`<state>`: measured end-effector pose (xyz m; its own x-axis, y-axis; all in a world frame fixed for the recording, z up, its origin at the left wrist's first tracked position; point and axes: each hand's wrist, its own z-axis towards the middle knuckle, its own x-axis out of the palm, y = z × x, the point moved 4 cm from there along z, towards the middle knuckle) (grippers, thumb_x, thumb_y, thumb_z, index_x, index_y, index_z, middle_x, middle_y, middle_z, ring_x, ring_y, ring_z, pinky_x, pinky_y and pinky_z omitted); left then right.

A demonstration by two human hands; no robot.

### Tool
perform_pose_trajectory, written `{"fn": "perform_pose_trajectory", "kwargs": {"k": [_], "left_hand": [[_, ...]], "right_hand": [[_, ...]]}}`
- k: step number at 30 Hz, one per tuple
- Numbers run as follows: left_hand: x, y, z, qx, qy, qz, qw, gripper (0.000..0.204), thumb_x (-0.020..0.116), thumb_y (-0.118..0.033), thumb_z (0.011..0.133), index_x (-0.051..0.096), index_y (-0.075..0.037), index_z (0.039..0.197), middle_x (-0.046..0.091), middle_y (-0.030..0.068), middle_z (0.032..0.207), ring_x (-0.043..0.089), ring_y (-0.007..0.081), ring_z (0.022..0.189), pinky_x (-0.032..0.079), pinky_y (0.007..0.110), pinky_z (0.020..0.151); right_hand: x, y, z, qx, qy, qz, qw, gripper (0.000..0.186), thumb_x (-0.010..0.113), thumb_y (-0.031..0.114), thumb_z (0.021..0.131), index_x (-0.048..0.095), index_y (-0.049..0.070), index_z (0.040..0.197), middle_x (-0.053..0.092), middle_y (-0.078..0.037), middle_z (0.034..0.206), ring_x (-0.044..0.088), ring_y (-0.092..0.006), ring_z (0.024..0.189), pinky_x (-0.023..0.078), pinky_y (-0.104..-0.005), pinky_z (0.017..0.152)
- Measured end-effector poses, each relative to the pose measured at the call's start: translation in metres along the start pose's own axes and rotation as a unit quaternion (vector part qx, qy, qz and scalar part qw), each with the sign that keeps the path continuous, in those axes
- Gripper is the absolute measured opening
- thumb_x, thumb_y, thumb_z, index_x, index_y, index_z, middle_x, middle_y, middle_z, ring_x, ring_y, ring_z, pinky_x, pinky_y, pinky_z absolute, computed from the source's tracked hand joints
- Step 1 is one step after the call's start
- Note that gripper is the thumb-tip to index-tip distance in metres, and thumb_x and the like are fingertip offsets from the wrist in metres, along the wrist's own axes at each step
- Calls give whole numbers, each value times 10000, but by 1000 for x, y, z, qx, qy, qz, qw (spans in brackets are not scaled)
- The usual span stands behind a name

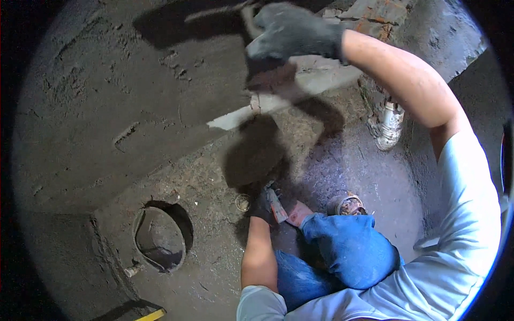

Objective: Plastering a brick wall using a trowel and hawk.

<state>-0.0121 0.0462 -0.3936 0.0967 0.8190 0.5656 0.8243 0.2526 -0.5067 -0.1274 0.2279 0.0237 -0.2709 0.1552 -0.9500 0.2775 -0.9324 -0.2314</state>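
My right hand (289,35), in a dark grey glove, grips a trowel (214,12) against the grey plastered wall (96,80), near the top of the view. Its long blade is partly lost in shadow. Low in the middle, my left hand (259,206), also gloved, is closed on a red-and-metal tool (276,206), whose far end I cannot make out in the dark shadow. A pale strip (227,120) runs along the wall's lower edge, partly shaded.
An empty-looking rubber bucket (160,238) lies at lower left, beside a short pipe (132,270). A white pipe elbow (388,131) stands at right, and a small rubble-filled pipe opening (348,206) is beside my knee. A yellow tool (151,315) lies at bottom left.
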Motion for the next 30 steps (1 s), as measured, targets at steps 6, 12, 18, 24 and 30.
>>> {"fn": "perform_pose_trajectory", "kwargs": {"k": [6, 12, 18, 24, 30], "left_hand": [[-25, -12, 16, -20, -42, 29, 998, 201, 626, -265, 836, 594, -127, 979, 558, 22, 686, 522, 160, 564, 442, 299, 495], [-2, -38, -9, 53, -83, 22, 995, 248, 704, -150, 777, 579, -94, 984, 567, 33, 672, 530, 155, 511, 439, 285, 442], [-1, -76, -48, 144, -60, 119, 981, 312, 613, -211, 837, 573, -40, 1096, 624, 51, 900, 595, 175, 701, 489, 319, 578], [23, -68, -68, 383, 90, 475, 787, 324, 652, -179, 798, 615, -16, 1076, 658, 63, 960, 621, 235, 823, 492, 377, 752], [-32, -37, 1, 183, 1, 293, 938, 329, 650, -179, 794, 606, -4, 1070, 643, 115, 1029, 597, 269, 930, 459, 387, 833]], "right_hand": [[61, 40, -66, -43, -70, -139, 987, 305, 609, 329, 737, 614, 26, 779, 620, -158, 700, 612, -274, 621, 495, -391, 561], [202, 120, -114, 174, 285, 389, 858, 299, 626, 298, 735, 627, 8, 809, 625, -193, 756, 603, -359, 680, 489, -427, 609], [182, 129, -147, 14, 146, 233, 961, 302, 604, 330, 730, 651, 37, 670, 602, -187, 669, 597, -370, 691, 464, -467, 637], [180, 130, -120, 66, 198, 268, 940, 399, 579, 407, 767, 614, 9, 773, 593, -222, 721, 585, -391, 730, 463, -474, 680], [174, 120, -144, 164, 219, 301, 914, 389, 613, 418, 741, 618, 34, 804, 614, -208, 715, 603, -370, 668, 484, -450, 567]]}}
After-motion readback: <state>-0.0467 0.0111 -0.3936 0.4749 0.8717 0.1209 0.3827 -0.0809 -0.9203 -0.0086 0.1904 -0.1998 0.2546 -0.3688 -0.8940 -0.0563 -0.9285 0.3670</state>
